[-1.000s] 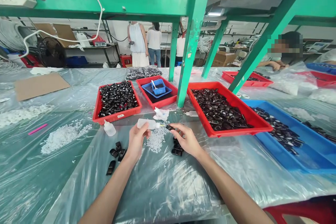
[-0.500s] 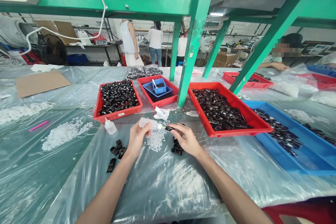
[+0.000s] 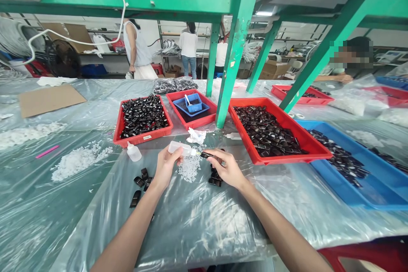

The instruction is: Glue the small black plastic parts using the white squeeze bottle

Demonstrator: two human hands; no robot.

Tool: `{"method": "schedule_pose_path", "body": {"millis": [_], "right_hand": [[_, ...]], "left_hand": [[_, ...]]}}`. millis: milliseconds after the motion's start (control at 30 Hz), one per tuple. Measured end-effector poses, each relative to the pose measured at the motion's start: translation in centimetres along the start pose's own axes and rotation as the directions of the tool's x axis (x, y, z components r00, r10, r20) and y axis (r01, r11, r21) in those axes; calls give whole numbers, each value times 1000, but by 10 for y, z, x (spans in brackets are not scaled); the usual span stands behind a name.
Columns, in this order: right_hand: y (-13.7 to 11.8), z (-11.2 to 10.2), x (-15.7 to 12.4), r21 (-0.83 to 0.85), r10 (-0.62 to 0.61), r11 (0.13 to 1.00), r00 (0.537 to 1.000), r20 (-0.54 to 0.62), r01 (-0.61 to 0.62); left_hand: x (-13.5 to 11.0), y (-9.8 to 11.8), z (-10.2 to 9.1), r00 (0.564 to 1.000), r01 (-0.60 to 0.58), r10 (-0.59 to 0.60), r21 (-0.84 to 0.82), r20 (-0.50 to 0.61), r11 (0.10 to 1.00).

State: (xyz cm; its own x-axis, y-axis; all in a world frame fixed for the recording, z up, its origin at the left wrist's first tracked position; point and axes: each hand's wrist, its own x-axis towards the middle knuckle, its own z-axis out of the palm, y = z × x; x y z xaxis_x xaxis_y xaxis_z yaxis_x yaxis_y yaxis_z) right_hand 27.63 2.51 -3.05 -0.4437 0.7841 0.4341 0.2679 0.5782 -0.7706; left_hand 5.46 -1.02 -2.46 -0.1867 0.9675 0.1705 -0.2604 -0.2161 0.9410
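Note:
My left hand (image 3: pixel 165 167) is closed round a small clear squeeze bottle (image 3: pixel 179 148) held sideways, its nozzle pointing right. My right hand (image 3: pixel 225 167) pinches a small black part (image 3: pixel 206 155) right at the nozzle tip. Between and below my hands lies a little heap of white pellets (image 3: pixel 189 167). A few black parts (image 3: pixel 215 177) sit under my right hand, and a loose group of black parts (image 3: pixel 140 184) lies left of my left wrist.
A second squeeze bottle (image 3: pixel 133 152) stands near a red tray (image 3: pixel 122 126) of black parts. More red trays (image 3: pixel 245 145) and a blue tray (image 3: pixel 376 187) hold black parts. A green post (image 3: pixel 232 55) rises behind. White pellet piles (image 3: pixel 77 160) lie left. People stand or sit beyond.
My hands have stayed almost in place, bottle nozzle against the black part. A person in the background has walked to the left.

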Motion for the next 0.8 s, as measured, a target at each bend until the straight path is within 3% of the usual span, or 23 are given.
{"method": "schedule_pose_path", "body": {"millis": [300, 800], "right_hand": [[-3, -1, 1, 15, 21, 1000, 1000, 2, -21], [5, 5, 0, 180, 123, 975, 990, 64, -133]], "left_hand": [[0, 0, -1, 1000, -15, 15, 18, 12, 1000], [1, 1, -6, 998, -62, 61, 97, 16, 993]]}}
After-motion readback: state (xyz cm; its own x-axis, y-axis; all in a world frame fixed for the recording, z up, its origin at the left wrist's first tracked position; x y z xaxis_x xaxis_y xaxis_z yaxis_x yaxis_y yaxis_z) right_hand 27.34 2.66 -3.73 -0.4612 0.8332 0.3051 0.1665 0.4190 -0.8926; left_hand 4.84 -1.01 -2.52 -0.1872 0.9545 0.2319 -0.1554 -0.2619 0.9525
